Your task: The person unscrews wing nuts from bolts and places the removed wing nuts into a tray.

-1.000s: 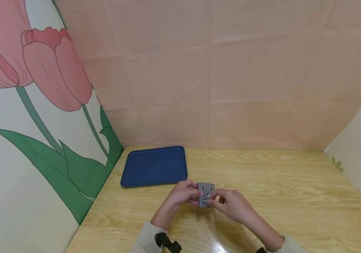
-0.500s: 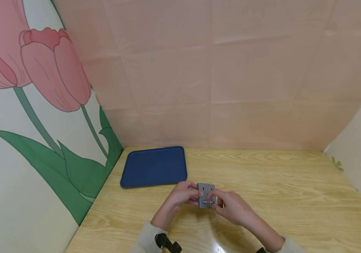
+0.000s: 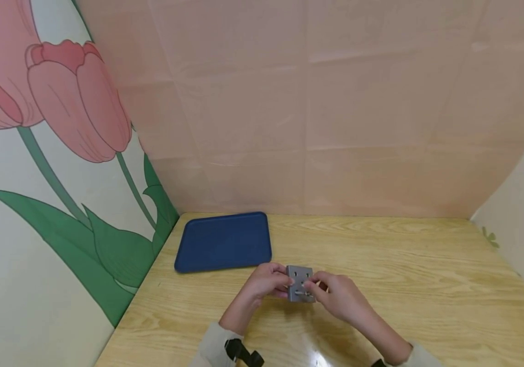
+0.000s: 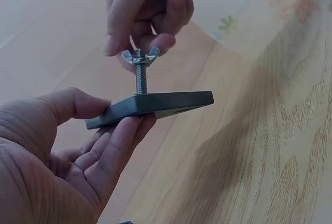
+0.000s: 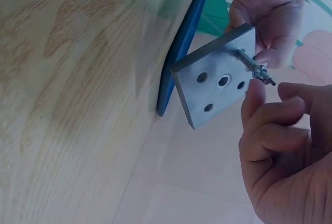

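Observation:
My left hand [image 4: 67, 141] grips a grey square metal plate [image 5: 207, 79] by one edge, thumb on one face and fingers beneath. Round holes pierce the plate. From a hole near a corner a threaded bolt [image 4: 141, 81] stands out, carrying a wing nut [image 4: 140, 57] close to its free end. My right hand [image 5: 285, 146] is at that end, its thumb and a fingertip spread on either side of the wing nut, the other fingers curled in. In the head view the right hand [image 3: 337, 295] overlaps the plate's right edge.
A blue tray [image 3: 225, 242] lies on the wooden table [image 3: 404, 270], behind and left of the hands. A pink-covered wall [image 3: 335, 127] rises at the table's back. Side walls stand left, with tulips, and right.
My right fingers moved across the bolt, uncovering it half a second ago, then drew back to its end with thumb and finger extended. My left hand and the plate stay nearly still.

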`<state>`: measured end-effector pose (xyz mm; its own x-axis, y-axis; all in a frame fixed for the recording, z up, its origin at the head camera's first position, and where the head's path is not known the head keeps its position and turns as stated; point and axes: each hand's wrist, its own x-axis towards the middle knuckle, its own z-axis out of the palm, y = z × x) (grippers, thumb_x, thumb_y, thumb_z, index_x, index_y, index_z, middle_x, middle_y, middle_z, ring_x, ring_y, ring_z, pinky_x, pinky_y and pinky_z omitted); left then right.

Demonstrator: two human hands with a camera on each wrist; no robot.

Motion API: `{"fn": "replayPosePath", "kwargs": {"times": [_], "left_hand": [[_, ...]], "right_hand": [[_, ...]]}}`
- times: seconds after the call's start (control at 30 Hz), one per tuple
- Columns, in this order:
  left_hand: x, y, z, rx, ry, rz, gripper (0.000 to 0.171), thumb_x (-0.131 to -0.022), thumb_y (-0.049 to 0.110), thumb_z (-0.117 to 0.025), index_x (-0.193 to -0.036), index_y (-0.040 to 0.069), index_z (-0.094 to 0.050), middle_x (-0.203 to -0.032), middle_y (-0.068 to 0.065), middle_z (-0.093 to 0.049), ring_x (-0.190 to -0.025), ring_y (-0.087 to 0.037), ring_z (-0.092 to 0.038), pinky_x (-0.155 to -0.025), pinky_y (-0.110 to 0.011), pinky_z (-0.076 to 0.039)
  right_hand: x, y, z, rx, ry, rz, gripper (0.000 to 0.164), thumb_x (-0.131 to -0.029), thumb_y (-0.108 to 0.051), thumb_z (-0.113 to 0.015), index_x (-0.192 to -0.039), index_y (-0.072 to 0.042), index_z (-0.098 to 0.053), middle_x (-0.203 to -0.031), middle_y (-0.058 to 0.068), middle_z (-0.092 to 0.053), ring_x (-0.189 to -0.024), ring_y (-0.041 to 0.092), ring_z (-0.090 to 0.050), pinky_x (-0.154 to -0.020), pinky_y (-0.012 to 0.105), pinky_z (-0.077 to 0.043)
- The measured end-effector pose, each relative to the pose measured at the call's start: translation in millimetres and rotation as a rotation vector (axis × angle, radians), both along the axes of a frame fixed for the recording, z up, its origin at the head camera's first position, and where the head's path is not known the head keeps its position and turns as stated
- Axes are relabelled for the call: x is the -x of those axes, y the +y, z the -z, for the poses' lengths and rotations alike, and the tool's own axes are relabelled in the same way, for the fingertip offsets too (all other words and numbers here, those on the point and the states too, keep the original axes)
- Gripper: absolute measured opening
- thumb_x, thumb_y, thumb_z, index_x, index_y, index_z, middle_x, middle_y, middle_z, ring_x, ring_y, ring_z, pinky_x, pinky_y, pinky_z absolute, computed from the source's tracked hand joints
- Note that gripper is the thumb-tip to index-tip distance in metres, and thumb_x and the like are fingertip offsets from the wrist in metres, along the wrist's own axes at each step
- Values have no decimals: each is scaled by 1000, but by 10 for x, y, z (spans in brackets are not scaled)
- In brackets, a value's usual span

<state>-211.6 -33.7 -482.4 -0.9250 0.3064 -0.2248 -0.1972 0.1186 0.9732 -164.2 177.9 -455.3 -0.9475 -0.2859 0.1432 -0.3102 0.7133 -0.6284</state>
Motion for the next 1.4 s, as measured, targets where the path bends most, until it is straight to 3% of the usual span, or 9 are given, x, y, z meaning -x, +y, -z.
{"fn": "replayPosePath", "kwargs": {"times": [0.37, 0.7, 1.1, 1.27, 1.4], "left_hand": [[-3, -3, 7, -2, 3, -9, 21, -85, 6, -74, -105, -1, -69, -92, -13, -75, -74, -21, -73, -61, -30, -62], [-3, -9, 15, -2, 14, -4, 22, -85, 6, -73, -105, -3, -69, -92, -14, -75, -74, -21, -74, -61, -29, -62], [7, -4, 11, -5, -1, -7, 20, -85, 5, -73, -104, -2, -69, -92, -13, -75, -74, -21, -74, -62, -30, -62], [7, 2, 2, -4, 7, -5, 18, -85, 4, -72, -102, -2, -69, -90, -13, -75, -73, -20, -74, -62, -30, -62], [4, 7, -8, 2, 3, -6, 20, -85, 4, -73, -104, -3, -69, -90, -13, -76, -74, -20, -74, -62, -30, -62]], "right_hand": [[23, 17, 20, -1, 0, -103, 13, -96, -30, -70, -94, -19, -75, -73, -15, -63, -59, 1, -49, -50, 21, -42], [2, 14, 1, 11, -3, -131, 10, -89, -21, -77, -96, -16, -72, -78, -15, -63, -56, 1, -48, -49, 21, -41], [-9, 16, -8, 7, 18, -166, 17, -88, -11, -78, -102, -18, -71, -81, -13, -61, -58, 1, -46, -49, 21, -40], [-3, 4, -5, 19, 12, -105, 19, -95, -26, -72, -111, -17, -72, -81, -10, -64, -54, 3, -45, -46, 21, -39], [-1, -2, -12, 12, 19, -20, 14, -98, -30, -67, -103, -18, -73, -79, -10, -64, -58, 4, -47, -50, 22, -41]]}}
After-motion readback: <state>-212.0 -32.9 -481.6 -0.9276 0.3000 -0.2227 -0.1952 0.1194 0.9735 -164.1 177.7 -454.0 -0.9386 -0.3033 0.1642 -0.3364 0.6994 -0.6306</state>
